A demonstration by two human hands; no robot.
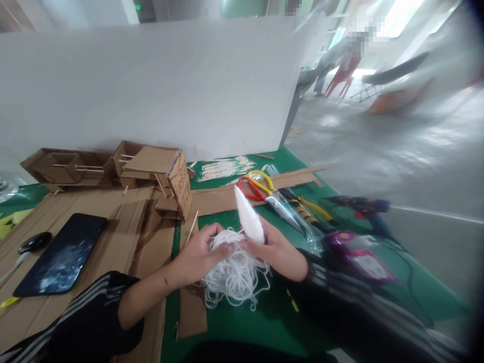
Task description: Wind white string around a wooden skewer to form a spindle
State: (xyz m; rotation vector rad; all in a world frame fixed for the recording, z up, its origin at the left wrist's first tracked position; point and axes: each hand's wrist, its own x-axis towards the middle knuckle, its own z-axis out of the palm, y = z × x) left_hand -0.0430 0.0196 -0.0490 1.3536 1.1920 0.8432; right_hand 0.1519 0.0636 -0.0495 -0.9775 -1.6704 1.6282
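Note:
Loose white string (pixel 237 275) hangs in a tangled bundle in front of me, above the green table. My left hand (pixel 202 252) is closed around the left side of this bundle, with the thumb on top of the strands. In my right hand (pixel 274 247) is a white pointed spindle of wound thread (pixel 249 217), its tip up and leaning left. The right thumb and fingertips also touch the string at the base of the spindle. Beyond the spindle lie scissors (pixel 282 209) with one red and one yellow handle.
A cardboard model truck (pixel 151 166) stands on cardboard sheets (pixel 124 242) at the left, behind a dark tablet (pixel 62 254) and a mouse (pixel 35 242). Wooden sticks (pixel 227 168) lie by the white partition (pixel 151 85). Pliers (pixel 313 206), a drill (pixel 363 206) and a purple package (pixel 359 252) are at the right.

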